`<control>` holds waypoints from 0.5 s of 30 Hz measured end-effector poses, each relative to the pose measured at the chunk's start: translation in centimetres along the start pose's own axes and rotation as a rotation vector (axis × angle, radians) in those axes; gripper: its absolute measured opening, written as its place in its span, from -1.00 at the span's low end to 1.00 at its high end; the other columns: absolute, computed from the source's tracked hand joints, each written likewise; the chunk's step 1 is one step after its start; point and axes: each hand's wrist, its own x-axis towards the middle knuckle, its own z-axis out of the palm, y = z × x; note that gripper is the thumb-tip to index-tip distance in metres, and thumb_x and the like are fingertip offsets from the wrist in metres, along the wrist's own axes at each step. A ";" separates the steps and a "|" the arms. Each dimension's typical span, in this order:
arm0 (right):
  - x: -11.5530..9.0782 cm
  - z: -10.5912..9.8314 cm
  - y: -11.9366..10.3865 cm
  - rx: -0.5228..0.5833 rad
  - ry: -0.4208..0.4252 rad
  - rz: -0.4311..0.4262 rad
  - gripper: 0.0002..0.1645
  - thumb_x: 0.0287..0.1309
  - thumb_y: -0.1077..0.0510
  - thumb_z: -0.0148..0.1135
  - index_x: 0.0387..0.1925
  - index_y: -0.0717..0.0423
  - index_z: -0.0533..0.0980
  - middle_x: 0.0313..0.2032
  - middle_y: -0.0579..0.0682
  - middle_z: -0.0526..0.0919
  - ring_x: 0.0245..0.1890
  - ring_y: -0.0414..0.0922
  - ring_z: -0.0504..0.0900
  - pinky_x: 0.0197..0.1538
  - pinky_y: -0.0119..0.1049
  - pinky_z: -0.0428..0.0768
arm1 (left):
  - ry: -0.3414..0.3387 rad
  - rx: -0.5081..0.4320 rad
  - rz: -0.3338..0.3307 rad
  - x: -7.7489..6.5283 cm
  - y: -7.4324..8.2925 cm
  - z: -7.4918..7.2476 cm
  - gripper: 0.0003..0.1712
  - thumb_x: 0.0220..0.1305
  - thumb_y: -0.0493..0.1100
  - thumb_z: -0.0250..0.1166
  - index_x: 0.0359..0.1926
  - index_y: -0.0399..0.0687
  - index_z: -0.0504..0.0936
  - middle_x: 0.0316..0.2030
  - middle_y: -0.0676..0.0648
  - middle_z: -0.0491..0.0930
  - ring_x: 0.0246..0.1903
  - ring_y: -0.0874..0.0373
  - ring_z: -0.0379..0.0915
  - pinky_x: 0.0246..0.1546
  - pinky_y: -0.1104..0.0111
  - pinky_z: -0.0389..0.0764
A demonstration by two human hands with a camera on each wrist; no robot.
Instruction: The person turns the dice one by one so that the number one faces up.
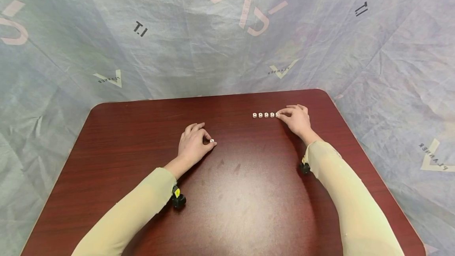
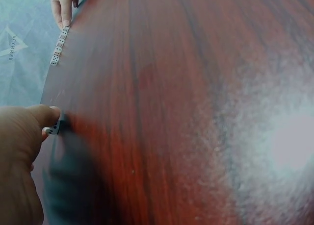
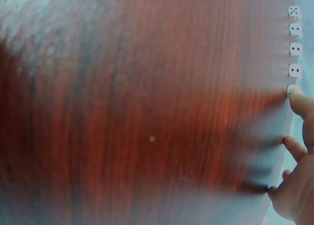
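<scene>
My left hand (image 1: 193,143) pinches a small white die (image 1: 211,140) between thumb and forefinger, low over the left-middle part of the table. In the left wrist view the dark pips of that die (image 2: 54,129) show beside the thumb. Farther back on the right, several white dice (image 1: 266,115) stand in a straight row with small gaps. The right hand (image 1: 296,119) pinches the die at the row's right end (image 1: 277,114), its fingertips covering most of it. Blue pips mark the neighbouring dice (image 3: 295,50) in the right wrist view.
The dark red wood-grain table (image 1: 142,129) has rounded far corners, and a bright glare lies on its near middle. Behind it hangs a wrinkled grey printed cloth (image 1: 170,50). Black wrist cameras (image 1: 178,198) sit under the pale sleeves.
</scene>
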 end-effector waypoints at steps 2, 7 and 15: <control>0.0 0.0 0.0 0.000 0.002 0.000 -0.68 0.41 -0.02 0.30 0.02 0.07 0.73 0.34 0.29 0.45 0.49 0.37 -0.01 0.41 0.43 -0.01 | -0.001 -0.006 0.005 0.0 0.0 0.1 -0.74 0.28 0.16 0.45 -0.27 0.12 0.69 0.47 -0.06 0.32 0.49 -0.09 0.04 0.42 -0.11 0.19; 0.1 0.0 0.2 -0.008 0.011 -0.004 -0.68 0.40 -0.03 0.31 0.01 0.06 0.73 0.34 0.28 0.46 0.49 0.37 -0.01 0.42 0.42 0.00 | -0.005 -0.020 0.009 0.1 -0.1 0.1 -0.77 0.28 0.14 0.45 -0.28 0.15 0.71 0.46 -0.05 0.33 0.48 -0.08 0.06 0.41 -0.11 0.20; 0.1 0.2 0.3 -0.012 0.008 0.005 -0.66 0.41 -0.06 0.30 0.01 0.05 0.74 0.35 0.27 0.45 0.49 0.37 -0.02 0.41 0.44 -0.01 | -0.023 -0.027 0.020 0.3 -0.4 0.1 -0.81 0.28 0.13 0.45 -0.28 0.19 0.72 0.45 -0.05 0.35 0.48 -0.09 0.04 0.41 -0.10 0.18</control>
